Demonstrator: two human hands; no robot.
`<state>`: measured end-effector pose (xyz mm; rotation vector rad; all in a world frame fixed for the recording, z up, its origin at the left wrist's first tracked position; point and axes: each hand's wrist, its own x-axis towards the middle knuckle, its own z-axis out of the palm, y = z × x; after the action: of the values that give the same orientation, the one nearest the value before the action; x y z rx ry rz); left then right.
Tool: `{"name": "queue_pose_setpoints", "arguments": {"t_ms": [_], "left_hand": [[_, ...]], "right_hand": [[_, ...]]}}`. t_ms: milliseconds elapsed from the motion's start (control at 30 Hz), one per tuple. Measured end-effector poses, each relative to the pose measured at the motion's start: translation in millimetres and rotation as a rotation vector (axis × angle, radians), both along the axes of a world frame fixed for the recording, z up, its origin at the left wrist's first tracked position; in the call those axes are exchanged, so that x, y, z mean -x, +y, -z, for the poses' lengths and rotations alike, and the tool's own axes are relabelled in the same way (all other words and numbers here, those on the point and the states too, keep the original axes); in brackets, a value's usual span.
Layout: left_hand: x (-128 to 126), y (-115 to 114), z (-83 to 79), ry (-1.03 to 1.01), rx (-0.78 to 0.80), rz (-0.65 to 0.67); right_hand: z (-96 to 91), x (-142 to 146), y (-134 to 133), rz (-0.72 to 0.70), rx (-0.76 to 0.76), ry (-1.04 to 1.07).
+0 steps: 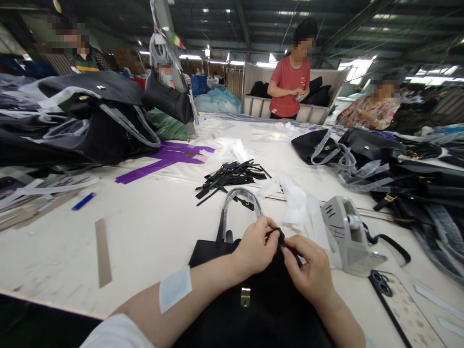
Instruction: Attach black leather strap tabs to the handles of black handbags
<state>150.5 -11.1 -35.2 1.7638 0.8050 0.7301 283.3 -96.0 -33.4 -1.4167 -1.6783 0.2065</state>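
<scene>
A black handbag (221,295) lies before me at the table's near edge, with a gold clasp plate (245,297) on its front. Its arched handle (242,192) is wrapped in clear plastic film. At the bag's top edge, my left hand (255,244) pinches a small black strap (281,237) between thumb and fingers. From the other side my right hand (308,266) grips the same strap with its fingertips. The fingers partly hide the strap's ends and where it joins the bag.
A heap of black straps (235,174) lies beyond the bag. To the right stand a grey tape dispenser (348,237) and a phone (406,304). Black bags (97,116) are piled on the left, more bags (380,150) on the right. Across the table stands a person in red (290,84).
</scene>
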Motion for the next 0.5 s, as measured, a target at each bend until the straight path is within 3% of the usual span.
{"name": "queue_pose_setpoints", "arguments": {"t_ms": [167,300,400,500], "left_hand": [[5.5,5.1,-11.5,0.087,-0.145,0.075],[9.4,6.9,-17.7,0.160,-0.188,0.122],[10.6,8.4,-18.0,0.188,-0.180,0.188],[11.4,6.4,-17.2,0.245,-0.210,0.223]], "right_hand": [[3.5,-6.5,-0.5,-0.123,0.254,0.460],[14.9,-6.9,2.6,-0.190,0.343,0.724],[26.0,-6.7,10.1,-0.180,0.327,0.866],[29.4,-6.8,17.1,-0.162,0.402,0.866]]}}
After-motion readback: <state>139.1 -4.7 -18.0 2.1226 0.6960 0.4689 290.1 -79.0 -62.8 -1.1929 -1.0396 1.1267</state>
